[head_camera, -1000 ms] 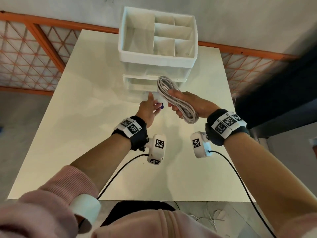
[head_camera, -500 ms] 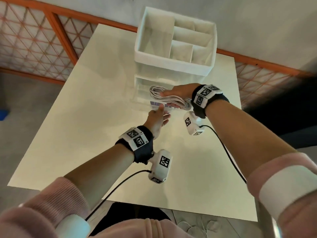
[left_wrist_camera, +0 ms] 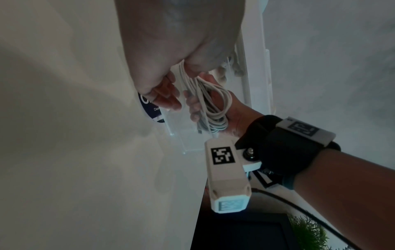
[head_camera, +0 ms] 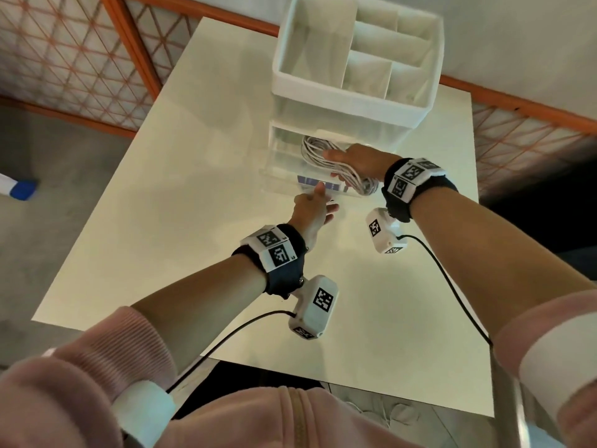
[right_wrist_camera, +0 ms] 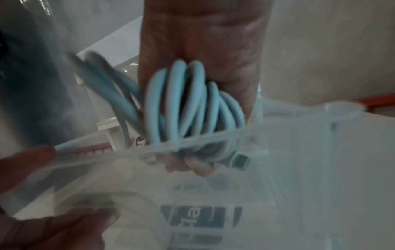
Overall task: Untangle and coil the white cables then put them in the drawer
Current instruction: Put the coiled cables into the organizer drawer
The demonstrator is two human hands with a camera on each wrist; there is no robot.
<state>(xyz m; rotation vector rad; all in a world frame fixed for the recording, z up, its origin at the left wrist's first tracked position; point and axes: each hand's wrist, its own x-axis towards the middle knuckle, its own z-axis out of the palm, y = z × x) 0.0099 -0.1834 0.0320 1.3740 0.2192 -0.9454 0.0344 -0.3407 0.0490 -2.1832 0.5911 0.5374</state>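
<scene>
Head view: right hand [head_camera: 358,158] moved coiled cable [head_camera: 329,163] deeper over drawer [head_camera: 274,169].

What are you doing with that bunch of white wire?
A person is tidying up. Their right hand holds the coiled white cable and is lowering it into the pulled-out clear drawer of a small white organizer on the table. Their left hand is at the drawer's front edge, seemingly holding it open. The cable is not let go yet; the fingers are wrapped around it.

White cable coil [head_camera: 332,160], clear drawer [head_camera: 281,169], black-and-white checkered wristbands [head_camera: 274,250].
</scene>
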